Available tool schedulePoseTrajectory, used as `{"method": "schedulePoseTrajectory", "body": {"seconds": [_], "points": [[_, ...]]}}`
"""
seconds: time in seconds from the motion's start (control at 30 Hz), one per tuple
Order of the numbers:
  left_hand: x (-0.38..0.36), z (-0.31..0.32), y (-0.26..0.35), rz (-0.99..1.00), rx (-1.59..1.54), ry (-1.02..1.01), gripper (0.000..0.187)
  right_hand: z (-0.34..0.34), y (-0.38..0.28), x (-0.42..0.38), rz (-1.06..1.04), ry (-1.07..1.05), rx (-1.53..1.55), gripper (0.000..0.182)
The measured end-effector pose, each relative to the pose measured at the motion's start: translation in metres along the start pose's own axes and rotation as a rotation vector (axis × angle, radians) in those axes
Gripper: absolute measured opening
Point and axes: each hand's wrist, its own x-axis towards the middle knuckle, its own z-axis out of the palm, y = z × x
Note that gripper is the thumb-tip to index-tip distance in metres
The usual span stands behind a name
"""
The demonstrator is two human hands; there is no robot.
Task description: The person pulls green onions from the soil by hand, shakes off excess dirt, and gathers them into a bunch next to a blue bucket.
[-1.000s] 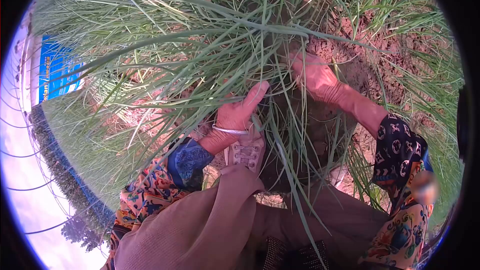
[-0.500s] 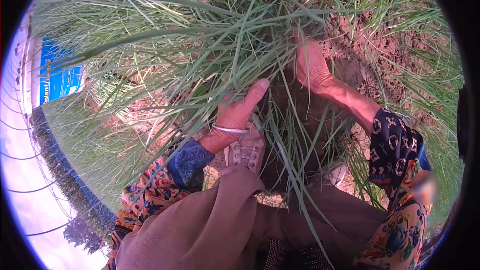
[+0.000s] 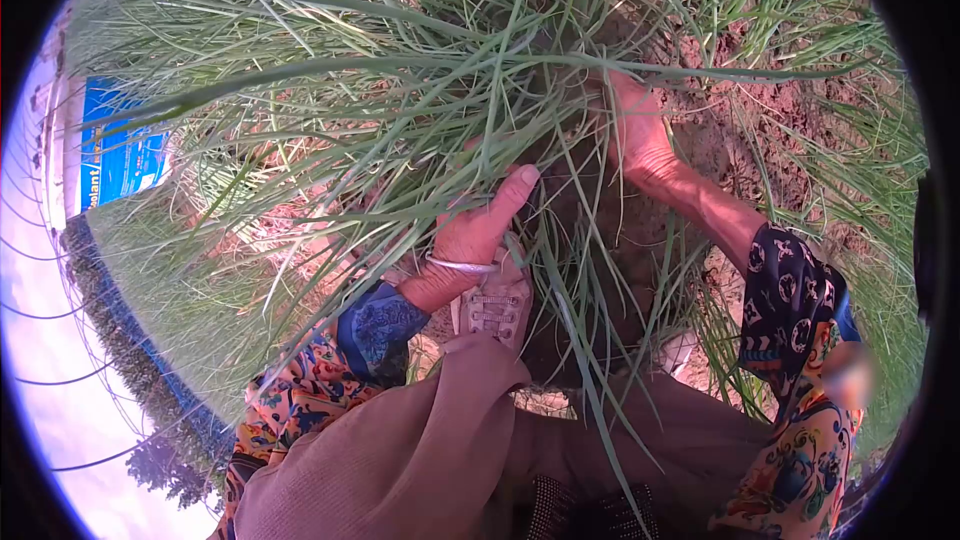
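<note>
Long thin green leaves (image 3: 400, 90) spread over the upper half of the view. My left hand (image 3: 474, 230), with a silver bangle at the wrist, has its thumb stretched out over a bunch of these leaves, and its fingers are hidden beneath them. My right hand (image 3: 633, 125) reaches in among the leaf bases, close to the reddish soil (image 3: 720, 130), and its fingertips are covered by leaves. What it holds, if anything, cannot be made out. Loose leaves hang down between the two hands.
A laced shoe (image 3: 492, 308) stands just below my left hand. Brown trousers (image 3: 400, 440) fill the bottom. At the far left is a white container with a blue label (image 3: 120, 150). More green plants (image 3: 860, 140) grow at the right.
My right hand has shifted slightly right and down. My left hand has moved only a little, and some leaves around both hands have shifted.
</note>
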Motion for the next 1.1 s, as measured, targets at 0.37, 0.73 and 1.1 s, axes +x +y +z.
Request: {"method": "schedulePoseTrajectory", "body": {"seconds": [0.37,0.73,1.1], "points": [[-0.005,0.009,0.010,0.034,-0.133,0.015,0.034,0.004,-0.012,0.028,-0.032,0.004,-0.132,0.034],[0.000,-0.004,-0.014,0.158,0.137,-0.064,0.043,-0.013,-0.003,-0.001,-0.212,-0.016,-0.148,0.023],[-0.005,0.005,0.010,-0.040,-0.046,-0.027,0.039,-0.009,-0.005,0.040,-0.034,0.059,-0.181,0.025]]}}
